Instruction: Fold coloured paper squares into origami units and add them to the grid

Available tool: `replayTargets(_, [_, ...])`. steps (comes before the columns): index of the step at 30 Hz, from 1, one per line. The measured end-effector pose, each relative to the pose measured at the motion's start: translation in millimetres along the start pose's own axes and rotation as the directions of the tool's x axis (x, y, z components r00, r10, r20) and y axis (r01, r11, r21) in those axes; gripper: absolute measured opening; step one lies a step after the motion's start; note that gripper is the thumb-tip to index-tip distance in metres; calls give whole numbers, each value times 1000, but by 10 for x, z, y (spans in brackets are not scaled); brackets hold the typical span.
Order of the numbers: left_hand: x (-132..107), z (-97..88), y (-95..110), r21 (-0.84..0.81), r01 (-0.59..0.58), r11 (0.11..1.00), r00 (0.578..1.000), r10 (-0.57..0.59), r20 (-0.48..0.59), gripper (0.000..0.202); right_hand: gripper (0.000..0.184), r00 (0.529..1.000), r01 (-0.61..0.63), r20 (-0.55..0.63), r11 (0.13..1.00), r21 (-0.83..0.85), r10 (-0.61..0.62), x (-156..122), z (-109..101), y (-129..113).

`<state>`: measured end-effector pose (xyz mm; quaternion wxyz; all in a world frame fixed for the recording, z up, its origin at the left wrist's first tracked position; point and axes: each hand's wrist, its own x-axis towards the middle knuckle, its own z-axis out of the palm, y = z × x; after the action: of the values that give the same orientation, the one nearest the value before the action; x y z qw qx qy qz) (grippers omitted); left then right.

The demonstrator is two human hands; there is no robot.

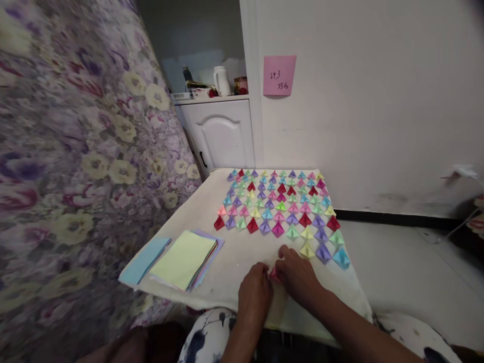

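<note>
A small pink folded paper piece (275, 275) sits between my two hands, low over the near part of the cloth-covered table (245, 252). My left hand (255, 291) pinches it from the left, thumb and fingers together. From the right, my right hand (297, 272) grips its other side with curled fingers, hiding much of it. Just beyond my right hand lie finished-looking folded paper pieces, among them a yellow one (307, 249), a purple one (323, 253) and a blue one (342, 257).
Rows of colourful folded papers (278, 228) cover the table's far half. At left lie a stack of coloured sheets (185, 258) and a blue paper stack (145, 261). A floral curtain (94, 151) borders the left side. A pink note (279, 75) hangs on the wall.
</note>
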<state>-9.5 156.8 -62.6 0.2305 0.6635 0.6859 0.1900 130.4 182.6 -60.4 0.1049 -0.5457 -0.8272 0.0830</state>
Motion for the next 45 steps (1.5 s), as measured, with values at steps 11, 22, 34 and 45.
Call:
replayTargets(11, [-37,27,65,194,8,981,1000,-13,26,19,17,993,102,-66,995,2,-102,34,33,-12])
replayTargets(22, [-34,-39,101,153,42,987,997,-51,53,23,14,998,59,-34,998,22,-58,24,83,-56])
replayTargets(34, [-19,7,49,61,13,998,1000,-14,22,23,14,999,49,-6,999,-5,-49,65,103,-97])
replayTargets(45, [-21,-19,70,39,3,999,1000,-4,14,23,18,999,44,-9,999,8,-44,37,52,-62])
